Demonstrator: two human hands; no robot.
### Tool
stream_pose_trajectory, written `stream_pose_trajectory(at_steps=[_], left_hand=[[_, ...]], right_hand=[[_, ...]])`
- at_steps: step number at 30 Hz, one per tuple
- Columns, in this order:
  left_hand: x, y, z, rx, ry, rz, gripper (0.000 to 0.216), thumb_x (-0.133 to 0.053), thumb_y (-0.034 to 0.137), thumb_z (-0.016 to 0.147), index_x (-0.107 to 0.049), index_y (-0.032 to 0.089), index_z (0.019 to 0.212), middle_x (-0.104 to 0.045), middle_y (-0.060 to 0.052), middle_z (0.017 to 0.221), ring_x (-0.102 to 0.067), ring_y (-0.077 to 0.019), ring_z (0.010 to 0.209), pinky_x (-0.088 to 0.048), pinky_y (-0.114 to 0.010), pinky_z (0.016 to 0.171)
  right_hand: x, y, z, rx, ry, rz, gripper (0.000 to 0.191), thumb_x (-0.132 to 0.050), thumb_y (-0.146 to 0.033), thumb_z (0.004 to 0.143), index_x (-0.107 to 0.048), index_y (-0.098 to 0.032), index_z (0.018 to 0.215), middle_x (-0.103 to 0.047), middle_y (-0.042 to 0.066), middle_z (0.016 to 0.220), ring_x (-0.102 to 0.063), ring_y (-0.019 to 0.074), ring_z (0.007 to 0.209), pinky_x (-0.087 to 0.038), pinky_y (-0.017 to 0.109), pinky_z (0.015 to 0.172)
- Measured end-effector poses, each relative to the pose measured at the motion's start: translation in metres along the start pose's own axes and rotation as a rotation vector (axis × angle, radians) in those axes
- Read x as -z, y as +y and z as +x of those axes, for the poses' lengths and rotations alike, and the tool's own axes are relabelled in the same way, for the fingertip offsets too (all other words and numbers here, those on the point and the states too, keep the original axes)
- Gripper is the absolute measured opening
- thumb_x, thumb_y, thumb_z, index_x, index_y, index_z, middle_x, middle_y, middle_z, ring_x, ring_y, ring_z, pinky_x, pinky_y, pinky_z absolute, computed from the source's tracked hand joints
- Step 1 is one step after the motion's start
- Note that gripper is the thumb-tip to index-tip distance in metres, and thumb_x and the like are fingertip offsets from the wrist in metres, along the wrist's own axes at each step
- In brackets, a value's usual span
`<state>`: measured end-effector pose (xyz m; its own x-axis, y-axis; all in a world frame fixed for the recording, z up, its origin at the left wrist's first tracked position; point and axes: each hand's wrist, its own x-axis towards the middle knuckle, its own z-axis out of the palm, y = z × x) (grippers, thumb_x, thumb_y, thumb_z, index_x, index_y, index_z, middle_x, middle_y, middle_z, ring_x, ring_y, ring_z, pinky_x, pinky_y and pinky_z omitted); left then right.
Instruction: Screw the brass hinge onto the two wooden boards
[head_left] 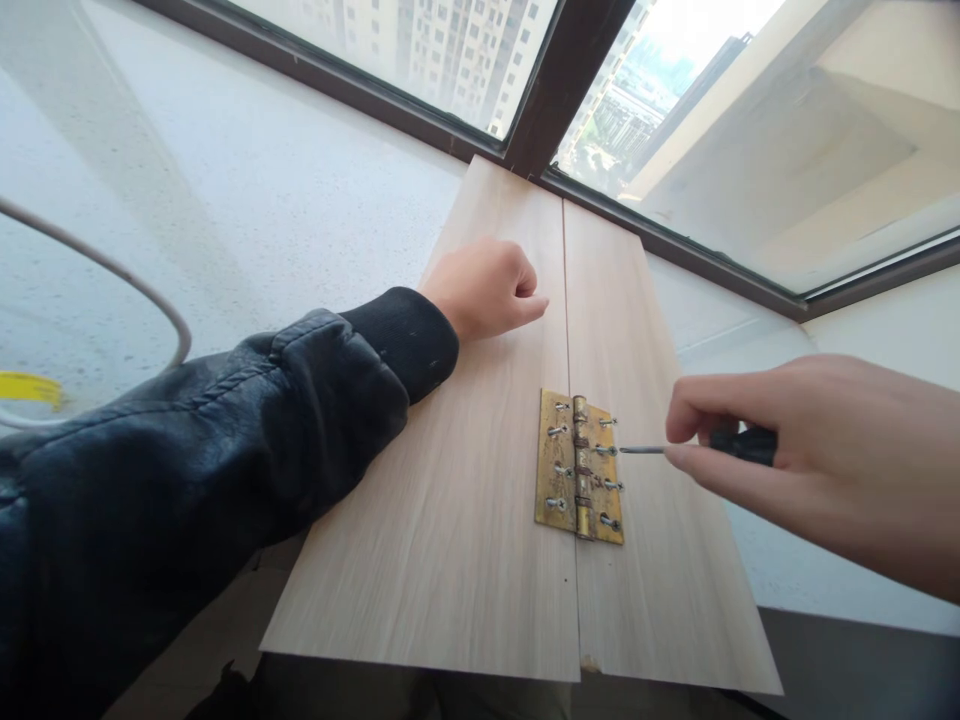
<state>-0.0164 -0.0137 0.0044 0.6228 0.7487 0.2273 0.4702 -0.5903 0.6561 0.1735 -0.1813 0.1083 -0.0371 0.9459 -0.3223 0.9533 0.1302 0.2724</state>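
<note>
Two pale wooden boards [465, 520] lie side by side on a white sill, joined by a brass hinge [578, 468] with several screws standing proud. My right hand [810, 455] is closed around a black-handled screwdriver [739, 445], whose metal tip points at a screw on the hinge's right leaf. My left hand [487, 285], in a black sleeve, rests as a loose fist on the left board, above the hinge, with nothing visible in it.
A dark window frame [559, 90] runs along the far edge of the white sill [247, 200]. A pale cable [135, 290] curves at the left, near a yellow tag [28, 388]. The boards overhang the sill's near edge.
</note>
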Motion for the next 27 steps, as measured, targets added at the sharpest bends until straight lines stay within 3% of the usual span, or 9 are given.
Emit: stream_pose_trajectory(at_steps=[4,10,13,16,18,21,24,27], left_hand=[[0.001,0.007,-0.004,-0.130,0.017,-0.026,0.043,-0.065,0.023,0.084,-0.037,0.021,0.052,-0.034,0.004,0.054,-0.030,-0.0114,0.057,-0.024,-0.036,0.061],[0.000,0.026,-0.015,-0.394,-0.093,-0.269,0.016,-0.077,0.029,0.083,-0.067,0.017,0.084,-0.063,0.002,0.071,-0.054,-0.0100,0.064,-0.039,-0.028,0.062],[-0.003,0.025,-0.016,-0.454,-0.095,-0.307,0.034,-0.088,0.040,0.075,-0.067,0.018,0.092,-0.071,0.000,0.081,-0.061,-0.0114,0.071,-0.043,-0.025,0.062],[-0.007,0.020,-0.014,-0.521,0.007,-0.315,0.034,-0.088,0.041,0.076,-0.065,0.018,0.084,-0.071,0.001,0.078,-0.063,-0.0108,0.070,-0.045,-0.024,0.061],[-0.008,0.019,-0.014,-0.526,0.095,-0.314,0.030,-0.085,0.037,0.080,-0.062,0.018,0.079,-0.070,0.002,0.074,-0.062,-0.0096,0.067,-0.047,-0.024,0.061],[-0.007,0.020,-0.016,-0.509,0.168,-0.323,0.021,-0.081,0.027,0.083,-0.062,0.018,0.081,-0.070,0.003,0.074,-0.065,-0.0091,0.067,-0.048,-0.023,0.061],[-0.006,0.022,-0.018,-0.491,0.158,-0.302,0.012,-0.075,0.021,0.087,-0.064,0.019,0.089,-0.072,0.003,0.074,-0.069,-0.0096,0.067,-0.049,-0.023,0.059],[-0.005,0.022,-0.020,-0.458,0.150,-0.292,0.009,-0.072,0.023,0.090,-0.064,0.020,0.094,-0.073,0.004,0.074,-0.071,-0.0105,0.067,-0.051,-0.024,0.062]], right_hand=[[0.002,0.020,0.005,-0.023,-0.003,0.231,0.032,-0.051,-0.056,0.091,-0.071,-0.031,0.087,-0.070,-0.002,0.082,-0.064,0.0189,0.067,-0.050,0.034,0.059],[-0.004,0.013,0.038,0.093,0.206,0.592,0.034,-0.065,-0.057,0.083,-0.073,-0.025,0.089,-0.070,0.001,0.083,-0.066,0.0209,0.073,-0.047,0.034,0.063],[-0.008,0.001,0.056,0.068,0.229,0.880,0.031,-0.069,-0.050,0.081,-0.068,-0.020,0.085,-0.065,0.002,0.075,-0.061,0.0183,0.067,-0.044,0.031,0.059],[-0.012,-0.011,0.064,0.069,0.222,1.227,0.017,-0.068,-0.034,0.081,-0.064,-0.018,0.085,-0.058,0.001,0.069,-0.052,0.0135,0.059,-0.041,0.026,0.050],[-0.015,-0.015,0.064,0.118,0.208,1.440,0.016,-0.068,-0.024,0.079,-0.064,-0.017,0.093,-0.062,0.002,0.079,-0.053,0.0120,0.062,-0.045,0.024,0.053],[-0.024,-0.015,0.063,0.214,0.217,1.687,0.031,-0.071,-0.028,0.086,-0.063,-0.016,0.113,-0.067,0.005,0.096,-0.060,0.0135,0.073,-0.054,0.024,0.061],[-0.038,-0.011,0.066,0.312,0.334,1.825,0.040,-0.076,-0.040,0.090,-0.062,-0.017,0.119,-0.069,0.004,0.095,-0.067,0.0155,0.074,-0.059,0.027,0.066],[-0.052,-0.009,0.073,0.330,0.553,1.765,0.038,-0.080,-0.040,0.088,-0.063,-0.020,0.116,-0.072,0.005,0.105,-0.071,0.0156,0.071,-0.062,0.029,0.064]])
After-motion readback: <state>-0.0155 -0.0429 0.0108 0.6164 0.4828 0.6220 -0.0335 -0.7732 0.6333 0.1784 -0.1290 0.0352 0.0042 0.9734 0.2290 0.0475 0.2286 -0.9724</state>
